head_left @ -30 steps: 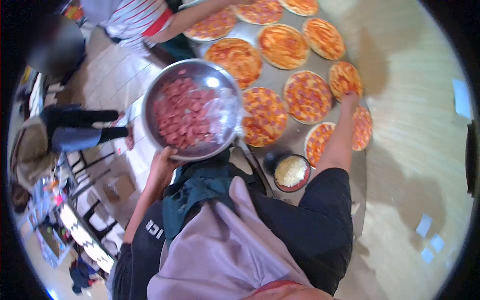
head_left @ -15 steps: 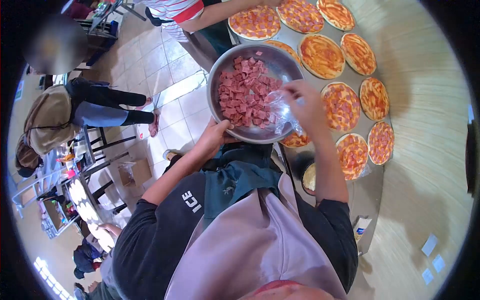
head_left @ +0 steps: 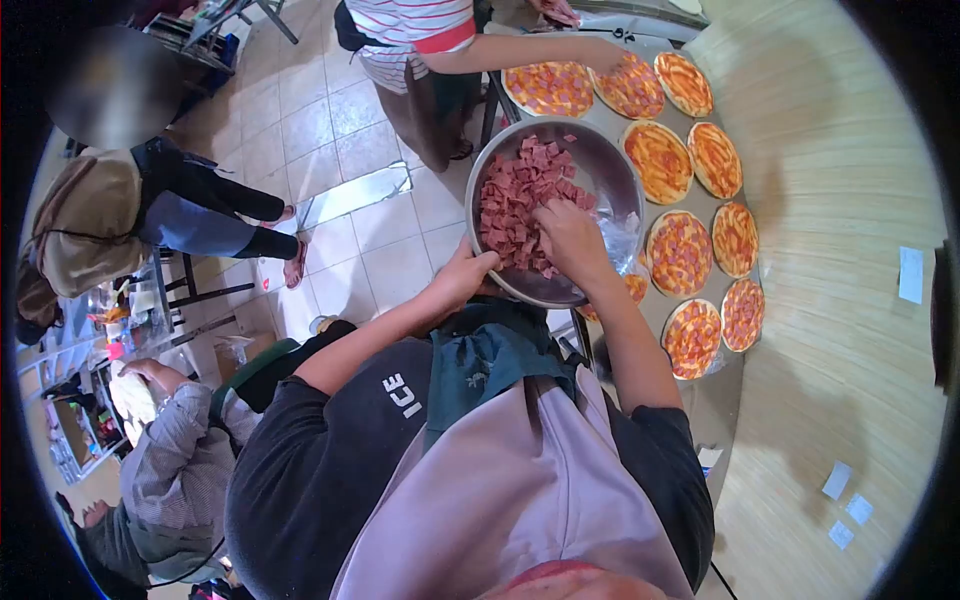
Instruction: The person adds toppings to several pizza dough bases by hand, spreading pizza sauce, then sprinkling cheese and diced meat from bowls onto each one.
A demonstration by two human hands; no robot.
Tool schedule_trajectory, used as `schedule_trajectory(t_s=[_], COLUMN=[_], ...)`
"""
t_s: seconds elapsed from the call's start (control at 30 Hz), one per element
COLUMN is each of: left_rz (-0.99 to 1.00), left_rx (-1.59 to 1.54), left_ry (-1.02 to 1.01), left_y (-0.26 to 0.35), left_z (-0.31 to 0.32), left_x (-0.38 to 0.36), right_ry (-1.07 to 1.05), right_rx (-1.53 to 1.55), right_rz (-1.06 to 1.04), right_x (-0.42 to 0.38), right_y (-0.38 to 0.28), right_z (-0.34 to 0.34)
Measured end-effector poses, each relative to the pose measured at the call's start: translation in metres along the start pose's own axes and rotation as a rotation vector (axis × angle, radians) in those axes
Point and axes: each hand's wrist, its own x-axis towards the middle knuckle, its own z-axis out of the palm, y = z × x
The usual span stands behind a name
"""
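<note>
A wide metal bowl [head_left: 625, 182] is held before my body. My left hand [head_left: 468, 275] grips its near left rim, thumb over the edge. Inside lies a heap of small pink ham pieces [head_left: 515, 195]. My right hand [head_left: 572, 240] reaches into the bowl, its fingers curled into the heap with the fingertips partly hidden among the pieces. A crumpled clear plastic bag [head_left: 620, 237] lies against the bowl's right side, beside my right wrist. Topped pizzas, such as one with ham pieces [head_left: 680, 252], lie just right of the bowl.
Several pizzas, some with only sauce [head_left: 657, 160], cover the metal table [head_left: 640, 325] along the wall. A person in a striped shirt [head_left: 420, 28] reaches over a far pizza. Another person [head_left: 85, 220] stands at left, and one in grey [head_left: 175, 470] is at lower left.
My right hand has moved from the plastic bag at the bowl's right side down into the ham pieces. My left hand keeps its hold on the rim. A person in grey has appeared at lower left.
</note>
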Motion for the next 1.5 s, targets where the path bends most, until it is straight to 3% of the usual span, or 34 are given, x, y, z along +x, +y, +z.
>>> schedule_trajectory(t_s=[0.07, 0.13, 0.17, 0.23, 0.27, 0.33, 0.37, 0.43, 0.57, 0.7, 0.77, 0.83, 1.0, 1.1, 1.23, 1.5], left_rz=[-0.032, -0.030, -0.027, -0.030, -0.032, -0.037, -0.040, -0.051, -0.072, -0.099, -0.157, -0.147, -0.055, 0.015, -0.004, -0.037], left_rx=[0.008, -0.002, 0.000, -0.014, -0.032, -0.026, -0.033, -0.012, -0.029, 0.011, 0.200, 0.101, 0.078, -0.026, -0.034, -0.046], left_ry=[-0.056, -0.063, -0.056, -0.046, -0.018, -0.068, -0.096, -0.092, -0.099, -0.105, -0.002, -0.061, 0.071, -0.018, 0.006, 0.011], left_y=[0.005, 0.012, 0.012, 0.022, 0.025, 0.024, 0.024, 0.024, 0.023, 0.007, 0.003, 0.004, -0.010, -0.010, -0.010, -0.017], left_z=[-0.011, -0.018, -0.003, -0.009, -0.011, -0.020, -0.023, -0.008, -0.013, -0.011, -0.017, -0.012, 0.017, 0.034, 0.039, 0.085], left_x=[0.001, 0.001, 0.000, -0.002, -0.002, 0.003, 0.005, 0.003, 0.008, 0.017, 0.023, 0.022, 0.007, -0.015, -0.014, -0.011], right_ry=[0.013, 0.065, 0.083, -0.019, 0.004, 0.119, 0.142, 0.224, 0.254, 0.347, 0.381, 0.460, 0.791, 0.971, 1.216, 1.312], right_rx=[0.030, 0.544, 0.540, 1.256, 1.250, 1.766, 1.762, 2.035, 2.031, 1.987, 2.119, 2.130, 1.952, 1.919, 1.798, 1.886], right_rz=[0.032, 0.246, 0.247, 0.613, 0.624, 0.728, 0.737, 0.779, 0.782, 0.787, 0.689, 0.689, 0.694, 0.699, 0.866, 0.887], right_x=[0.003, 0.010, 0.000, 0.005, 0.005, 0.007, 0.008, 0.001, -0.007, -0.033, -0.049, -0.073, -0.179, -0.257, -0.302, -0.342], right_y=[-0.009, -0.018, -0.009, -0.011, -0.011, -0.013, -0.016, -0.016, -0.008, 0.001, 0.014, 0.034, 0.111, 0.164, 0.216, 0.316], right_z=[-0.005, -0.013, -0.022, -0.017, -0.014, -0.011, -0.012, -0.023, -0.009, -0.040, -0.061, -0.081, -0.104, -0.102, -0.100, -0.061])
